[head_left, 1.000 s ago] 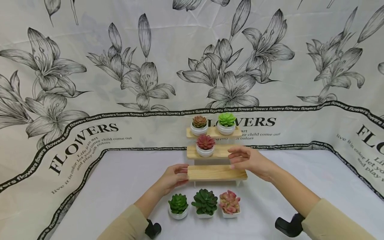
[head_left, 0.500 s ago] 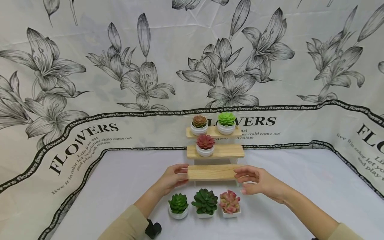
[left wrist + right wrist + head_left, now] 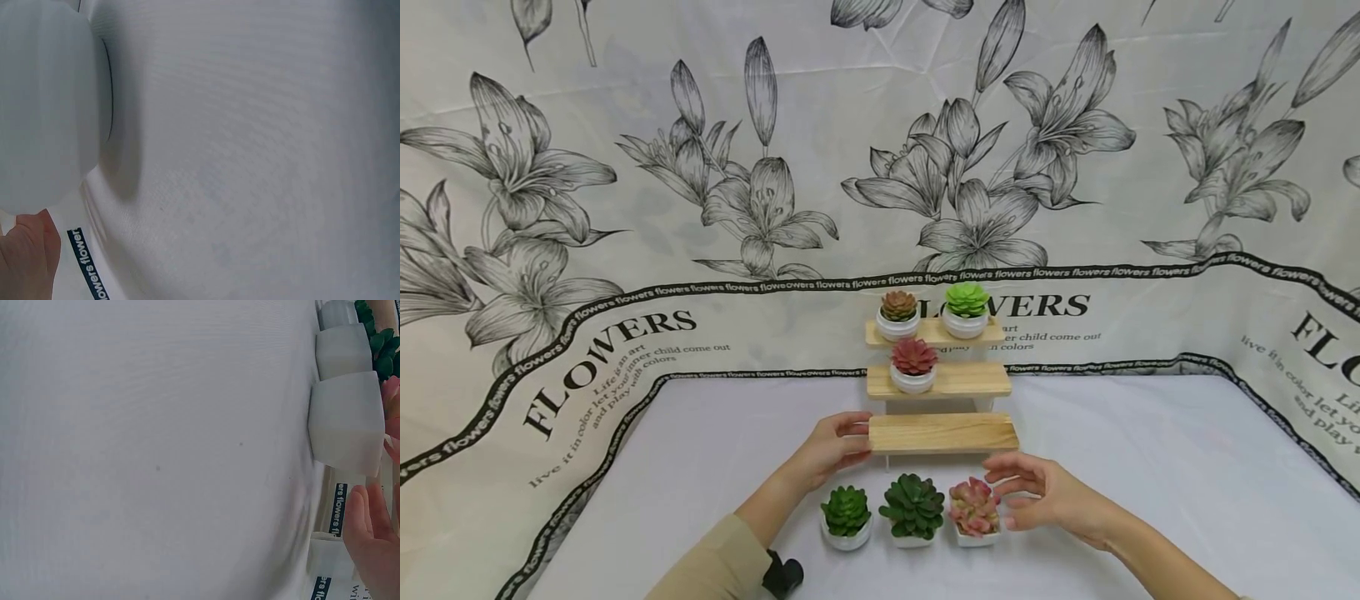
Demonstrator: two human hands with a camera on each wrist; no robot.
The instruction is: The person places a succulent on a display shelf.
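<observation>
My left hand (image 3: 829, 450) grips the left end of the lowest board of a three-step wooden plant stand (image 3: 943, 433). My right hand (image 3: 1047, 496), fingers spread and slightly bent, is just right of a pink succulent (image 3: 973, 507) in a square white pot. I cannot tell whether its fingertips touch the leaves. In the right wrist view, that white pot (image 3: 347, 422) stands a little away from the thumb. A dark green succulent (image 3: 912, 506) and a brighter green succulent (image 3: 846, 510) stand in a row to its left. The left wrist view shows a round white pot (image 3: 47, 106) close up.
A red succulent (image 3: 913, 357) sits on the middle board. On the top board are a brown succulent (image 3: 898, 307) and a light green one (image 3: 966, 300). White cloth (image 3: 700, 467) covers the table, and a flower-printed curtain (image 3: 805, 317) rises behind the stand.
My right hand has come down from the middle board, past the right end of the lowest board, to beside the pink succulent. My left hand has stayed at the stand.
</observation>
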